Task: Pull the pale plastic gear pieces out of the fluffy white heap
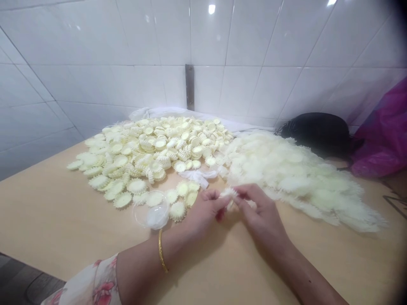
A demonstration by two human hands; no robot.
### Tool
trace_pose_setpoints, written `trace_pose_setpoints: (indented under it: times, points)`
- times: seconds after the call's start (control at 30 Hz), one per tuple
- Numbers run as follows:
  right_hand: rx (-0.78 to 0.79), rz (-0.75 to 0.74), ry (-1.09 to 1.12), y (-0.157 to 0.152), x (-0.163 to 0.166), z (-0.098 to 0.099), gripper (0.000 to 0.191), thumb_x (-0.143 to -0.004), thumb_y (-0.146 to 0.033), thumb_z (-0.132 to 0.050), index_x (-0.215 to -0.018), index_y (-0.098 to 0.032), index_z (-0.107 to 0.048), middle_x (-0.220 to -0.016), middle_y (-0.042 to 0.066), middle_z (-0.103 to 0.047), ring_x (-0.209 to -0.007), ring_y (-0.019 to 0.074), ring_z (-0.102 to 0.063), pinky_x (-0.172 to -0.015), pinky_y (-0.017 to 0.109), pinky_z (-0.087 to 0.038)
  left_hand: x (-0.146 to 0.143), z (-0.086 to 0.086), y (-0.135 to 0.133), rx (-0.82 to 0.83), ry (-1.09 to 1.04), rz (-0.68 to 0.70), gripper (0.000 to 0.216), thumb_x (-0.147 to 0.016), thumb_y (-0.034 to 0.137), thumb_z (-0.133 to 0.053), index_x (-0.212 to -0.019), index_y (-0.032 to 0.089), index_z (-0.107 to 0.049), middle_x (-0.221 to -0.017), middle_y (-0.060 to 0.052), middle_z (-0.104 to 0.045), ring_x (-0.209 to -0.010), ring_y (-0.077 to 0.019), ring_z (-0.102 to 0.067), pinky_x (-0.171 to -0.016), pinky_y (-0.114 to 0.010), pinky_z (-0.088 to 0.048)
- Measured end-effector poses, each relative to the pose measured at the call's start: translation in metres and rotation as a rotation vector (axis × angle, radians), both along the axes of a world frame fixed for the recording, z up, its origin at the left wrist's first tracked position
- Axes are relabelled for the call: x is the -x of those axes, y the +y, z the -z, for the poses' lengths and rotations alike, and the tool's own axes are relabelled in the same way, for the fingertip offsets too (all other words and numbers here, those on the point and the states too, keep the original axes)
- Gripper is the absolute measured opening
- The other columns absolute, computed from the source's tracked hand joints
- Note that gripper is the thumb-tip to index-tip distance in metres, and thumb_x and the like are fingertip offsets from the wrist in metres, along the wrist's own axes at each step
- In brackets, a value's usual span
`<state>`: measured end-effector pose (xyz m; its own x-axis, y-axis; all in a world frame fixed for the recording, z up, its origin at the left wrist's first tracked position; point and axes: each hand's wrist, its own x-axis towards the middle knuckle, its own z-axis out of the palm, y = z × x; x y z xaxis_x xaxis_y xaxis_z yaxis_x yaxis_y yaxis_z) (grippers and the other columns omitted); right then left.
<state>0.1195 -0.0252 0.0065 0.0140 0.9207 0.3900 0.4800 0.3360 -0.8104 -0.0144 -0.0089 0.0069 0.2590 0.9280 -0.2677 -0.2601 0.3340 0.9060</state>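
Between the fingertips of both hands is a small whitish disc with a petal-like toothed edge (228, 193). My left hand (206, 207) pinches it from the left, and my right hand (259, 209) grips it from the right; fingers partly cover it. Close to my left hand lie several loose pale-yellow scalloped discs (178, 210) and a round clear plastic container (157, 214) with something whitish in it. Beyond them rises a large heap of cup-like pale-yellow scalloped pieces (152, 148). Right of my right hand spreads a pile of thin, translucent, petal-edged sheets (295, 178).
All this lies on a light wooden table (63, 212) against a white tiled wall (159, 38). A crumpled white strip (199, 176) sits between the piles. At the back right are a black rounded object (318, 131) and a magenta plastic bag (383, 135).
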Motion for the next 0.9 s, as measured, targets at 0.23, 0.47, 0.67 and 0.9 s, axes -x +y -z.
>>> trace_pose_setpoints:
  times: [0.23,0.47,0.67,0.9]
  points:
    - [-0.039,-0.018,-0.039,-0.003,0.001,-0.005,0.012,-0.081,-0.02,-0.047,-0.073,-0.022,-0.055,-0.075,0.001,-0.058,-0.073,0.0178,-0.056,-0.067,0.028,-0.042,0.001,0.005,0.001,-0.064,0.044,-0.008,0.032,-0.064,0.028,-0.067,-0.049,0.017,-0.041,-0.043,0.003,-0.044,-0.043,-0.0064,-0.038,-0.048,-0.023,-0.028]
    - [-0.14,-0.098,-0.118,-0.003,-0.001,-0.001,0.015,-0.077,-0.01,-0.045,-0.074,-0.022,-0.053,-0.082,0.002,-0.058,-0.08,0.0183,-0.055,-0.07,0.028,-0.041,0.001,0.004,0.001,-0.033,-0.044,0.031,0.022,-0.062,0.016,-0.066,-0.054,0.016,-0.046,-0.044,0.003,-0.046,-0.044,-0.0067,-0.042,-0.049,-0.022,-0.031]
    - [-0.196,-0.102,-0.185,0.0,-0.008,0.001,0.017,-0.078,-0.009,-0.044,-0.076,-0.021,-0.056,-0.094,0.005,-0.054,-0.09,0.0195,-0.053,-0.076,0.03,-0.042,0.003,0.003,0.006,0.087,-0.179,0.165,0.019,-0.073,0.031,-0.059,-0.066,0.013,-0.057,-0.055,-0.002,-0.053,-0.049,-0.0103,-0.05,-0.049,-0.024,-0.038]
    - [-0.165,-0.16,-0.197,0.0,-0.009,0.001,0.017,-0.075,-0.008,-0.044,-0.075,-0.021,-0.056,-0.095,0.005,-0.055,-0.091,0.0208,-0.054,-0.074,0.032,-0.044,0.006,0.007,0.01,0.135,-0.156,0.195,0.009,-0.068,0.015,-0.062,-0.065,0.012,-0.054,-0.053,-0.004,-0.057,-0.047,-0.0111,-0.054,-0.051,-0.024,-0.042]
